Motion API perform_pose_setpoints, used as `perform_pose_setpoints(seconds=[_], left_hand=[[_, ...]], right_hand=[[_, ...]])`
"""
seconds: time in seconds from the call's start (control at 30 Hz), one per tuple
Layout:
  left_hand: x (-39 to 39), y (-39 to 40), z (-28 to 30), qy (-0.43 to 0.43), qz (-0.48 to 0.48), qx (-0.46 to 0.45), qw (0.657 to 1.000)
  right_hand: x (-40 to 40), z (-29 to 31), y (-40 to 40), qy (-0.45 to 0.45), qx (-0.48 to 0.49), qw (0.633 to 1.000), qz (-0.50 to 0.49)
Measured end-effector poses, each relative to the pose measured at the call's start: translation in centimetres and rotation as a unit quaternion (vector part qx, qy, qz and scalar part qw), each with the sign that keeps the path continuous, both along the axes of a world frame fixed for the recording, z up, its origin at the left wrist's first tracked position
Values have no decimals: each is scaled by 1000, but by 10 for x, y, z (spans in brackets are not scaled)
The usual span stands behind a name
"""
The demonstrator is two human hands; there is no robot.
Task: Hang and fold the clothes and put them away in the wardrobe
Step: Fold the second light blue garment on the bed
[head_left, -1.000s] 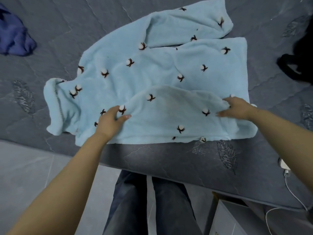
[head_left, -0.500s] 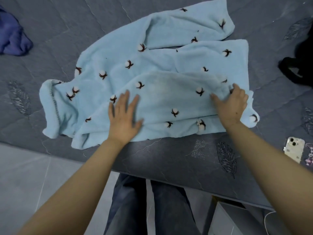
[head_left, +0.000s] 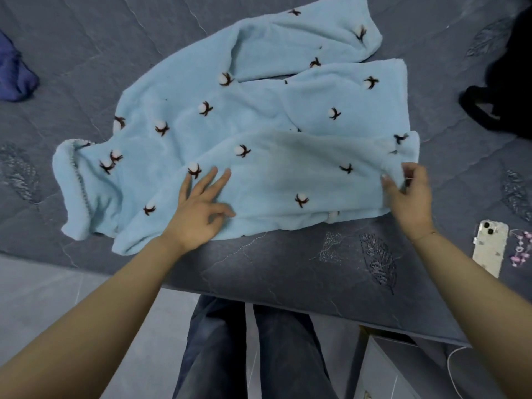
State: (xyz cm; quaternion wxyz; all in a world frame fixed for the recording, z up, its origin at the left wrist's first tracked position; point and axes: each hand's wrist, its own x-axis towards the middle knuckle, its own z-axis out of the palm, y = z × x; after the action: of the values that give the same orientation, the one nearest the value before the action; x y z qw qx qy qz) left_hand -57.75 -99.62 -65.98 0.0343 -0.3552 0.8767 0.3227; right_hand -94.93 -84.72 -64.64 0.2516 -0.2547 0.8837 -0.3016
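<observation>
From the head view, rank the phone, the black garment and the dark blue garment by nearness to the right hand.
From the right hand:
1. Phone, just right, at the bed's near edge.
2. Black garment, far right, higher in the picture.
3. Dark blue garment, far left edge.

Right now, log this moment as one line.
fold pyjamas | left hand flat on cloth | right hand pinching edge | on bed
</observation>
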Motion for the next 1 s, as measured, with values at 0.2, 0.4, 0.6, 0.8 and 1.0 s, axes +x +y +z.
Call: perform_pose_setpoints(seconds=[0.2, 0.4, 0.6, 0.8, 1.0], left_hand=[[-33, 5, -5, 68, 51, -112, 990], [-53, 1, -62, -196, 4, -88, 977], [-59, -12, -53, -184, 17, -22, 983], [-95, -88, -5, 36, 119, -120, 985], [-141, -171, -26, -69, -8, -171, 983]], right_hand=[[33, -13, -17, 269, -11, 918, 293], [22, -63, -37, 245, 165, 865, 406], [-8, -64, -31, 230, 233, 898, 295], [-31, -28, -103, 211, 25, 931, 296], [-74, -36, -220, 204, 139, 870, 428]])
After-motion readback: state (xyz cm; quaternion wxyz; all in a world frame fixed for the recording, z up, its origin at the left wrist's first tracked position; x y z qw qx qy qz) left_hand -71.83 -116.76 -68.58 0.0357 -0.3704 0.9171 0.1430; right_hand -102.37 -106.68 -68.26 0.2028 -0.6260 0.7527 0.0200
